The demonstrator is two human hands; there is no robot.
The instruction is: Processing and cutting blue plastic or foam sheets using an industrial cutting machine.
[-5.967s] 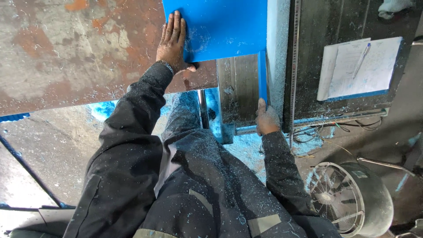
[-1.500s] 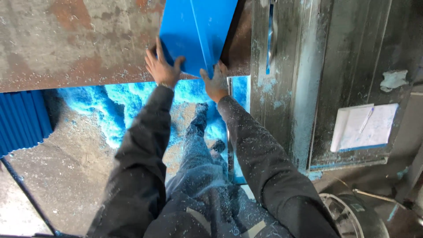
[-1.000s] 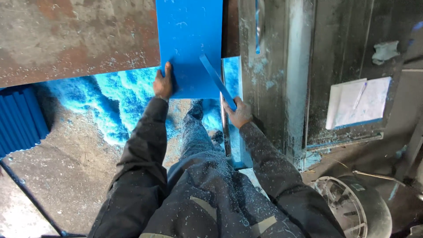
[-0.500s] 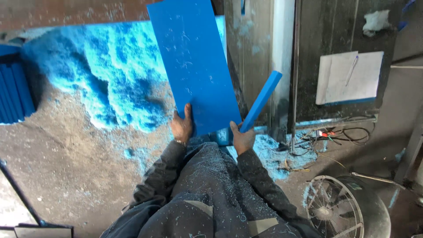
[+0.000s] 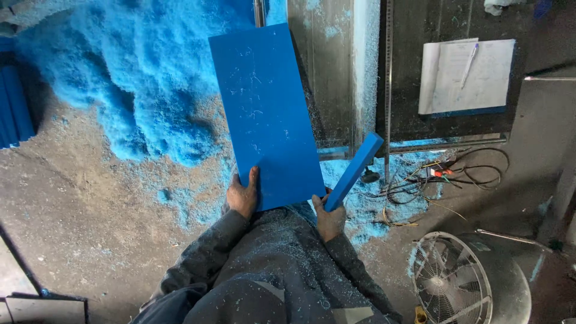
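My left hand [image 5: 243, 195] grips the near edge of a large flat blue panel [image 5: 265, 114], which I hold out in front of my chest, tilted slightly left. A narrow blue strip [image 5: 354, 170] sticks up to the right from my right hand [image 5: 329, 218], which is closed around its lower end. The strip lies just right of the panel's lower corner. Both dark sleeves are dusted with blue shavings.
A big heap of blue shavings [image 5: 114, 90] covers the floor at upper left. A grey machine table [image 5: 336, 66] with a paper clipboard and pen [image 5: 465, 75] is ahead right. Loose cables [image 5: 438, 180] and a round metal fan [image 5: 459, 282] lie at lower right. Stacked blue pieces [image 5: 12, 108] sit at far left.
I have pulled the panel and the cut-off strip off the machine table and stepped back; both hands now hold the pieces low near my chest, and the view has swung toward the shavings heap.
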